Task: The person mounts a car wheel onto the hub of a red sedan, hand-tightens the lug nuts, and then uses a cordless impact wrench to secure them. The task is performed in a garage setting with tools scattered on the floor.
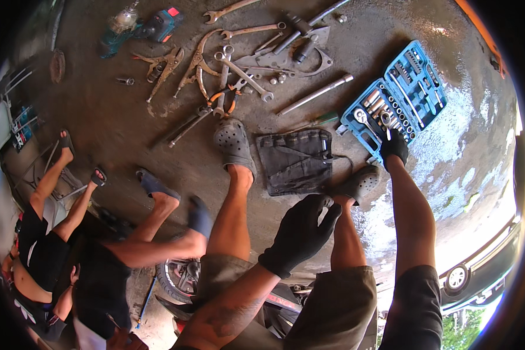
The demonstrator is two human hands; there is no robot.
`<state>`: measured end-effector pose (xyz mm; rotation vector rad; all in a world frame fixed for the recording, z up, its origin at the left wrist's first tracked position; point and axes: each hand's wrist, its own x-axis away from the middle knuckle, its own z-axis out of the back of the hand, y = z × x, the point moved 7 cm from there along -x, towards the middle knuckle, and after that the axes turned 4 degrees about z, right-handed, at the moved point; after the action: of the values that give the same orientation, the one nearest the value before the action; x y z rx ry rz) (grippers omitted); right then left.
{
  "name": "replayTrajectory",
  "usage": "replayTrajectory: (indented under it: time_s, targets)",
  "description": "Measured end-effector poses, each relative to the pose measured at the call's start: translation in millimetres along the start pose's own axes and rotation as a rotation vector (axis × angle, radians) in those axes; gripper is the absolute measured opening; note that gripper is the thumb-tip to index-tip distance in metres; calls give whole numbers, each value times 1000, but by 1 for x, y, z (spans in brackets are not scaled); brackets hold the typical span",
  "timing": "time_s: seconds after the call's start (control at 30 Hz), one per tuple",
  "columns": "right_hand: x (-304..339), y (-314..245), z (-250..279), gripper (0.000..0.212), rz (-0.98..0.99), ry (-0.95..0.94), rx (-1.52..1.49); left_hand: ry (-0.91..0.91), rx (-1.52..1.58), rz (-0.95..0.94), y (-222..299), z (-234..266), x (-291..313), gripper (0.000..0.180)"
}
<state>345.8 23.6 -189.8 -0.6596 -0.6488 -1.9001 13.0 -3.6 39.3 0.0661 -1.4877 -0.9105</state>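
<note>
The right hand is gripping a ratchet at the far-right blue case, the left hand hovering half-open nearer.

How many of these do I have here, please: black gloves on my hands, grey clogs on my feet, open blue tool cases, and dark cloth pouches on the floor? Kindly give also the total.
Black gloves: 2
Grey clogs: 2
Open blue tool case: 1
Dark cloth pouch: 1
Total: 6
</note>
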Motion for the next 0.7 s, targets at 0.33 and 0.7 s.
replayTrajectory:
  time_s: [0.33,0.7]
  targets:
    - [65,-52,-16,29,29,158,-372,117,12,-78,-1,34,2,29]
    - [120,-292,-13,38,715,-436,-113,53,176,47,-12,60,-5,39]
